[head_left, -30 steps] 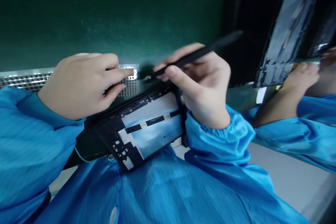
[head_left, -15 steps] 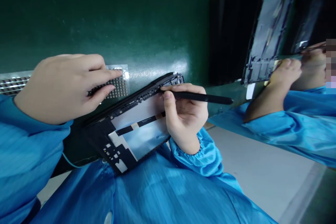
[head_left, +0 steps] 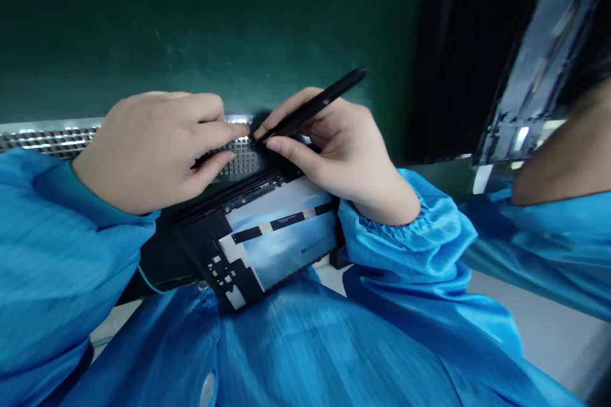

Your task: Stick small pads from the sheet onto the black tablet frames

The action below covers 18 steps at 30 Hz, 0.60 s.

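My left hand (head_left: 157, 146) rests over a strip of small dark squares on a clear backing (head_left: 241, 159). Its index finger and thumb are apart, with their tips at the strip's right end; the other fingers are curled. My right hand (head_left: 341, 146) grips a black pen-shaped tool (head_left: 315, 108) between thumb and fingers. The tool slants down to the left, and its tip is at the strip's right end, close to my left index fingertip. Below both hands, a flat device with its inside exposed (head_left: 286, 251) lies tilted at the bench's near edge, against my blue smock.
The green bench (head_left: 214, 25) stretches beyond my hands. On the right stand a large black block (head_left: 443, 76) and another opened device frame (head_left: 534, 76). A co-worker's forearm (head_left: 568, 146) in a blue sleeve reaches in at the right edge.
My right hand has moved up and left from the device to the strip, taking the black tool with it. The tool now points down-left. The view has shifted left.
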Tool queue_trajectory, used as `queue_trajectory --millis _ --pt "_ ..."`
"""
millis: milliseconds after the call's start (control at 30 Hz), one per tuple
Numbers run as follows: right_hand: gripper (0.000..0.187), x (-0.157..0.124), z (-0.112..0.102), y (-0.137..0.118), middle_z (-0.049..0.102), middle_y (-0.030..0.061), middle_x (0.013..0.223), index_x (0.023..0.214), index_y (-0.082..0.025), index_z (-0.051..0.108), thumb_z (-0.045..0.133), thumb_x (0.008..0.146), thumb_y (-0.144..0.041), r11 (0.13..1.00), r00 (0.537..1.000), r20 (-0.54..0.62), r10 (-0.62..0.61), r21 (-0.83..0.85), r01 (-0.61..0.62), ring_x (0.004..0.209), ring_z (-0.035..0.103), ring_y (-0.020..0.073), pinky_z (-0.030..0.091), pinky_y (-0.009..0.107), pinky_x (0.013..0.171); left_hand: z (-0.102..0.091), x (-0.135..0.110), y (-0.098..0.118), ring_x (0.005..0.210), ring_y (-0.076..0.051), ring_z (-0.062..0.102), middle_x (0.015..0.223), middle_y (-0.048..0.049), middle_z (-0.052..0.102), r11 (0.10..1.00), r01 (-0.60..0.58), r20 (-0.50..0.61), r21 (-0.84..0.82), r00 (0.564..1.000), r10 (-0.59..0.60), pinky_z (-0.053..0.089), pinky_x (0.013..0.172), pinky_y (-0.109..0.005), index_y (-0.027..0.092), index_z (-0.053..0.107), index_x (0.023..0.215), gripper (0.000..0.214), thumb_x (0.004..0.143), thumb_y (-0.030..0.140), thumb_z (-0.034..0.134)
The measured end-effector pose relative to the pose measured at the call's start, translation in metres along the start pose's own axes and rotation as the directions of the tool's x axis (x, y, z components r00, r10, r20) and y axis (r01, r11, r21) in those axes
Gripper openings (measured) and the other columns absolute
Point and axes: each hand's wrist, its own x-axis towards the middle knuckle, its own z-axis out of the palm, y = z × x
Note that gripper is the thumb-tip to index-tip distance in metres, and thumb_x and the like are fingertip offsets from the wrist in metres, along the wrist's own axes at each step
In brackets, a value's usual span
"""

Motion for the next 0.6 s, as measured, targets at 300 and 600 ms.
queue_trajectory --millis 300,600 --pt "0.029 0.005 -0.001 0.000 0.083 0.0013 0.103 0.099 -0.029 0.076 0.094 0.089 -0.050 0.993 0.999 -0.007 0.040 0.109 -0.039 0.100 0.081 0.0232 0.072 0.042 0.101 0.001 0.001 -0.006 0.097 -0.027 0.071 0.111 -0.0073 0.072 1.000 0.010 -0.001 -0.012 1.000 -0.010 0.053 0.081 -0.040 0.029 0.077 0.144 0.061 0.113 0.050 0.029" --pt "0.015 -0.121 -0.024 0.001 0.079 -0.0020 0.088 0.099 -0.027 0.077 0.089 0.093 -0.034 0.937 0.834 -0.528 0.157 0.348 0.044 0.074 0.074 0.0141 0.063 0.026 0.064 -0.019 -0.019 0.040 0.115 -0.036 0.064 0.117 -0.0130 0.070 0.990 0.085 -0.054 -0.115 0.994 -0.092 0.051 0.092 -0.051 0.021 0.072 0.139 0.052 0.112 0.057 0.044"
